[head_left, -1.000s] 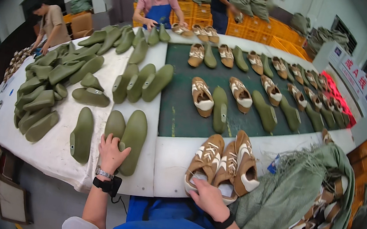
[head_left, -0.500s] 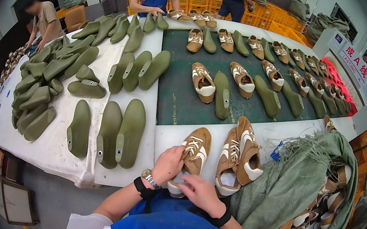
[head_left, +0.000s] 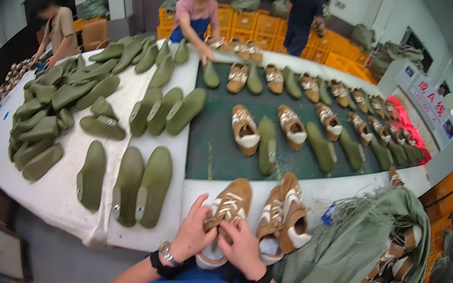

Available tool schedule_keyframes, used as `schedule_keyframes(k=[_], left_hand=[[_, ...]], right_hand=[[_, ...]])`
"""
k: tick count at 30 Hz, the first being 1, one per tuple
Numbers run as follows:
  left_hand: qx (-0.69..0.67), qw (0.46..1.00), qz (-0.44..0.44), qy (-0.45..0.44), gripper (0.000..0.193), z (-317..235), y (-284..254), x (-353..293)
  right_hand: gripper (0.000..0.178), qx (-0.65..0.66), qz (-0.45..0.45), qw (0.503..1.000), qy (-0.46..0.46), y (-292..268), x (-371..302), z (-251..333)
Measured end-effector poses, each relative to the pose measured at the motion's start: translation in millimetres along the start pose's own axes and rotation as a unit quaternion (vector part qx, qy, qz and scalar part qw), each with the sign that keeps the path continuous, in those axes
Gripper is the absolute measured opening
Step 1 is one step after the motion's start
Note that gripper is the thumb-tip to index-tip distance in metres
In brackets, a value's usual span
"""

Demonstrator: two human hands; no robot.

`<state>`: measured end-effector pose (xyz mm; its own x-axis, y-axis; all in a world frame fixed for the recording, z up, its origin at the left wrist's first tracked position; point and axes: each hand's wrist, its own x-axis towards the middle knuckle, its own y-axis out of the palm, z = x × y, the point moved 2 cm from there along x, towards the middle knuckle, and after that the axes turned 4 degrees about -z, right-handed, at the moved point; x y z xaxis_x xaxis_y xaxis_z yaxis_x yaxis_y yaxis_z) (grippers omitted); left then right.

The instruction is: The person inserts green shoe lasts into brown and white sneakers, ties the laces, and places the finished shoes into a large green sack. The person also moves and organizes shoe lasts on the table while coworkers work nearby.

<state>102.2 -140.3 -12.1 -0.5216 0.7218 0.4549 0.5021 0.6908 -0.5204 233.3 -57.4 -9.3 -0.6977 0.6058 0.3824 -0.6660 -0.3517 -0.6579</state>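
A brown suede sneaker (head_left: 235, 194) with white laces and white stripes lies toe-away at the table's near edge. My left hand (head_left: 193, 236) grips its left side, fingers closed near the tongue and the lower laces. From the right, my right hand (head_left: 240, 249) closes its fingers on the same tongue area, so the two hands almost meet over the opening. A pale insole shows between them, above the white heel. Just right of it, a second pair of brown sneakers (head_left: 292, 217) leans together, one partly over the other.
Green shoe lasts (head_left: 154, 186) stand in rows on the white table (head_left: 166, 243), with a heap further left. Sneakers and lasts alternate on the dark green conveyor (head_left: 210, 151). A green sack (head_left: 330, 266) of shoes sits right. A co-worker (head_left: 198, 16) reaches across the far side.
My right hand has moved from the sneaker's heel opening up to its tongue, joining my left. Across the table, the co-worker's hand has brought a last onto the conveyor. The view has tilted upward.
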Motion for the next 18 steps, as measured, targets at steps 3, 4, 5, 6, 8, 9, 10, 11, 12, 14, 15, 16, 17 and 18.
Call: schedule_keyframes(k=[3, 4, 5, 6, 8, 9, 10, 11, 12, 14, 15, 16, 17, 18], left_hand=[[0.002, 0.999, 0.009, 0.032, 0.04, -5.0, -1.5, -1.3], [-0.001, 0.999, -0.001, 0.054, 0.04, -6.2, -2.2, -0.9], [-0.005, 0.998, -0.004, 0.064, 0.04, -7.1, -3.2, -1.9], [-0.009, 0.998, -0.006, 0.06, 0.04, -6.7, -3.6, -2.5], [-0.022, 0.997, -0.002, 0.067, 0.04, -4.4, -3.4, -3.5], [-0.029, 0.998, -0.003, 0.055, 0.04, -1.7, -3.5, -3.8], [-0.041, 0.998, -0.002, 0.039, 0.041, 2.1, -3.8, -3.8], [-0.075, 0.996, -0.035, -0.007, 0.038, 8.0, -5.2, -2.4], [-0.137, 0.988, -0.048, -0.053, 0.036, 13.9, -6.7, -2.2], [-0.265, 0.954, -0.072, -0.119, 0.033, 25.9, -8.4, -0.6], [-0.306, 0.936, -0.054, -0.164, 0.034, 32.0, -9.5, 0.0], [-0.226, 0.967, -0.005, -0.121, 0.035, 33.3, -11.6, 0.8], [-0.146, 0.986, 0.047, -0.07, 0.036, 32.6, -13.0, 0.5], [-0.067, 0.992, 0.103, -0.028, 0.037, 30.6, -12.1, 0.3]], right_hand=[[0.033, 0.024, -0.008, 1.0, 0.003, -1.7, 1.7, -0.3], [0.034, 0.037, 0.02, 0.999, 0.022, -1.8, 2.3, -1.3], [0.03, 0.078, 0.047, 0.995, 0.043, -2.3, 3.5, -3.2], [0.028, 0.09, 0.05, 0.994, 0.028, -4.0, 4.4, -4.0], [0.024, 0.111, 0.085, 0.99, 0.028, -5.4, 5.0, -7.7], [0.016, 0.123, 0.108, 0.986, 0.025, -5.2, 3.8, -9.0], [0.014, 0.143, 0.112, 0.983, -0.003, -5.0, 3.0, -9.5], [0.013, 0.168, 0.108, 0.979, -0.033, -5.0, 1.1, -9.6], [0.011, 0.192, 0.109, 0.974, -0.056, -4.1, -0.1, -10.1], [0.009, 0.222, 0.116, 0.965, -0.074, -2.8, -6.1, -11.9], [0.009, 0.223, 0.121, 0.964, -0.081, -1.0, -9.2, -11.9], [0.009, 0.238, 0.112, 0.961, -0.085, -0.8, -10.6, -12.7], [0.009, 0.242, 0.111, 0.963, -0.034, 2.8, -12.3, -12.9], [0.012, 0.178, 0.092, 0.979, -0.033, 4.4, -13.3, -12.6]])
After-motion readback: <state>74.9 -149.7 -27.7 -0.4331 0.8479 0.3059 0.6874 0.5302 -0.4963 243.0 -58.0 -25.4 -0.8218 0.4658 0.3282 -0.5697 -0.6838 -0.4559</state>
